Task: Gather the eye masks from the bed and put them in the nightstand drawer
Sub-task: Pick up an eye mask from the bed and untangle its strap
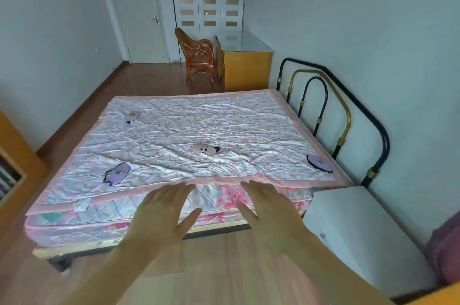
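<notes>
Both my hands are held out flat, palms down, fingers straight and slightly spread, with nothing in either of them. My left hand point(164, 207) sits at lower centre of the frame, my right hand point(265, 202) just to the right of it, the two apart from each other. They hang in front of the near edge of the bed point(104, 220), fingertips reaching about as far as the pink border of the sheet point(224, 118); whether they touch it I cannot tell.

Four eye masks lie on the sheet, well apart from one another. The closest to my left hand is a lilac mask with a dark rim point(117, 173), at left of centre. A pale pink mask with a dark strap point(205, 149) lies in the middle of the frame, beyond my fingertips. A purple mask with a dark edge point(319, 163) lies near the right edge of the sheet, just beside the black and brass bed rail point(348, 115). The fourth, a grey mask point(131, 116), is at the far left corner of the bed.

The white nightstand point(361, 230) stands at lower right, beside the bed and near my right arm; its small knob point(322, 235) shows on the front, and the drawer looks closed.

A rattan chair point(196, 54) and a yellow wooden desk point(246, 63) stand past the bed, at upper centre.
</notes>
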